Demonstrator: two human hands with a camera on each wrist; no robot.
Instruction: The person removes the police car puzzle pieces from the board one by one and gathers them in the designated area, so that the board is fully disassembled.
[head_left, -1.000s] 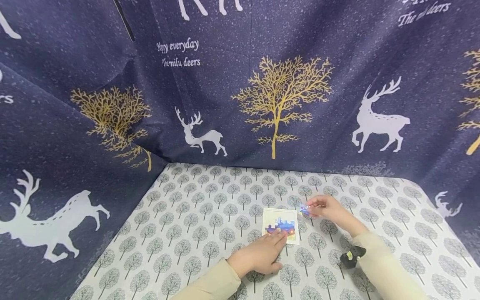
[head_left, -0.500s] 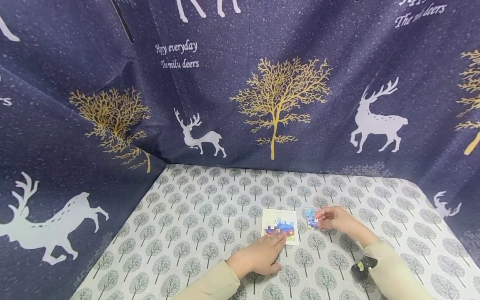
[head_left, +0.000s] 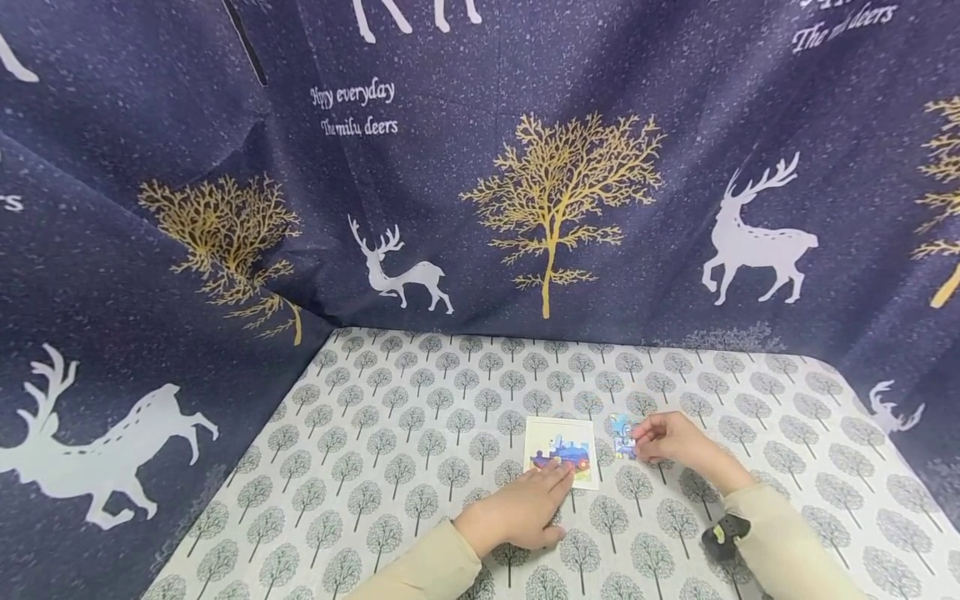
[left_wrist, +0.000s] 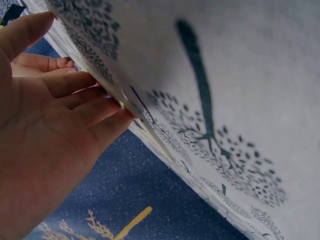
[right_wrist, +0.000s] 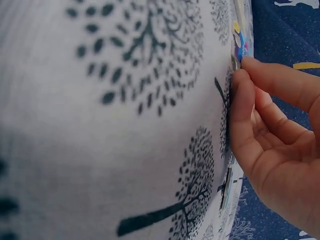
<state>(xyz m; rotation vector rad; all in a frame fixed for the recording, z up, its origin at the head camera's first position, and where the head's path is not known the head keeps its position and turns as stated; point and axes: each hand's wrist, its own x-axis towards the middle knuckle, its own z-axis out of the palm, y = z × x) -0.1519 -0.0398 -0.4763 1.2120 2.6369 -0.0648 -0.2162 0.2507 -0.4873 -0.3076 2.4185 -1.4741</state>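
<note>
Next to a small white-bordered puzzle board (head_left: 542,430), my right hand (head_left: 670,437) pinches the edge of a blue jigsaw puzzle piece (head_left: 622,435) close over the cloth. The right wrist view shows thumb and forefinger meeting at the colourful edge of the puzzle piece (right_wrist: 239,45). My left hand (head_left: 521,510) lies with straight fingers across the lower part of the board, on its blue train picture (head_left: 573,452). From the left wrist view, the fingertips press along the thin board (left_wrist: 150,134), and part of the picture is hidden beneath them.
A white tablecloth (head_left: 405,500) printed with grey trees covers the table. Dark blue fabric (head_left: 450,167) with deer and golden trees hangs behind and at the left. A black wrist camera (head_left: 724,537) sits at the right sleeve.
My right hand has moved right and slightly nearer with the blue puzzle piece, away from the board's upper right corner, then nearly stopped. The left hand stays on the board.
</note>
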